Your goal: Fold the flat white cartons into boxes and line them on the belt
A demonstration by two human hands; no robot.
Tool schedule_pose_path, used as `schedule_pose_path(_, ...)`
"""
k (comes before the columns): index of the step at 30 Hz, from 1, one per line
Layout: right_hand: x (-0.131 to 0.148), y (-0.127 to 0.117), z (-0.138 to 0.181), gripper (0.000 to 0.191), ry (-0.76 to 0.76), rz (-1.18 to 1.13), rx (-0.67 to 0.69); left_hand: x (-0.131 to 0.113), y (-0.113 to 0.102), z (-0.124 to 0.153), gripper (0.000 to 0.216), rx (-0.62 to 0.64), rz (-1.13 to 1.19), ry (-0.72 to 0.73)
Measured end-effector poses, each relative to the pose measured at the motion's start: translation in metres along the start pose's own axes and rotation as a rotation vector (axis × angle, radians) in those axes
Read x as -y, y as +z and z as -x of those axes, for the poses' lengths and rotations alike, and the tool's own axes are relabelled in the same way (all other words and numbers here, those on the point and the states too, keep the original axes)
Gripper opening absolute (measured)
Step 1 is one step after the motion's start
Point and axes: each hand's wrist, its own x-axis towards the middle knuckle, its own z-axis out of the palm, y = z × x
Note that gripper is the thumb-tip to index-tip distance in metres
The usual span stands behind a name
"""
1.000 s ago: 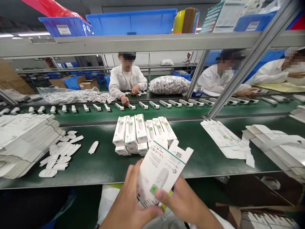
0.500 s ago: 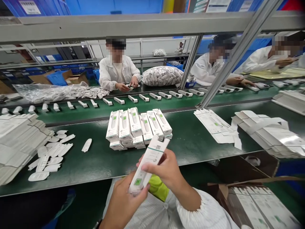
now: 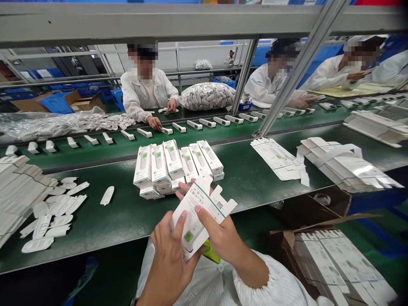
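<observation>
On the green table (image 3: 105,223), near a pile of white thermometer cartons (image 3: 162,165), the left hand (image 3: 170,259) and right hand (image 3: 226,238) grip one printed carton (image 3: 194,216) between them. It seems only half folded, flaps open, though fingers partly hide it.

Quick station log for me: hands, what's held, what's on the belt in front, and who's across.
left hand: grips printed carton from below
right hand: fingers on the carton's face
held item: partly folded thermometer carton, green display printed
belt front: stacked boxes, flat cartons, white plastic pieces
below right: cardboard box holding cartons
across: co-worker in white coat, hand at a row of white devices
</observation>
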Motion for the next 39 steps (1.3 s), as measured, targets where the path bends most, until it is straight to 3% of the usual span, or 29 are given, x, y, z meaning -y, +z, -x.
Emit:
schedule_pose_path(2, 0.001, -0.003, 0.001, 0.070, 0.006, 0.020, 0.058, -0.001, -0.006, -0.002, 0.087, -0.019, 0.021, 0.017)
schedule_pose_path(4, 0.006, -0.011, 0.000, 0.082, -0.111, 0.126, 0.027, -0.001, -0.011, -0.005, 0.094, -0.077, 0.019, -0.026)
schedule_pose_path(5, 0.010, -0.016, -0.002, 0.079, -0.221, 0.242, -0.021, 0.000, -0.013, -0.006, 0.095, -0.110, -0.022, -0.048)
schedule_pose_path(7, 0.022, -0.025, -0.006, 0.053, -0.417, 0.566, -0.086, 0.001, -0.015, -0.006, 0.090, -0.166, -0.176, -0.065)
schedule_pose_path(8, 0.029, -0.029, -0.008, 0.039, -0.451, 0.718, -0.077, 0.002, -0.015, -0.006, 0.087, -0.182, -0.257, -0.064)
schedule_pose_path(10, 0.039, -0.032, -0.012, 0.024, -0.365, 0.897, 0.004, 0.003, -0.016, -0.004, 0.086, -0.184, -0.363, -0.064)
schedule_pose_path(12, 0.045, -0.030, -0.015, 0.025, -0.227, 0.893, 0.045, 0.003, -0.015, -0.003, 0.089, -0.166, -0.405, -0.066)
schedule_pose_path(16, 0.048, -0.022, -0.019, 0.027, -0.054, 0.814, -0.029, 0.006, -0.012, -0.002, 0.086, -0.190, -0.460, -0.012)
schedule_pose_path(19, 0.050, -0.021, -0.023, 0.023, -0.021, 0.938, -0.062, 0.013, -0.009, -0.005, 0.086, -0.233, -0.482, 0.030)
schedule_pose_path(24, 0.049, -0.027, -0.028, 0.003, 0.013, 1.033, 0.067, 0.023, -0.014, -0.016, 0.070, -0.255, -0.477, -0.005)
schedule_pose_path(28, 0.038, -0.028, -0.027, 0.016, -0.103, 1.034, 0.107, 0.028, -0.019, -0.019, 0.073, -0.202, -0.366, -0.090)
schedule_pose_path(34, 0.049, -0.028, -0.028, 0.026, -0.131, 1.009, 0.239, 0.023, -0.026, -0.012, 0.120, -0.036, -0.113, -0.148)
schedule_pose_path(37, 0.064, -0.036, -0.037, 0.047, -0.107, 0.922, 0.401, 0.016, -0.035, -0.014, 0.104, 0.066, 0.032, -0.209)
schedule_pose_path(39, 0.073, -0.044, -0.044, 0.051, -0.096, 0.905, 0.502, 0.014, -0.041, -0.016, 0.090, 0.099, 0.117, -0.187)
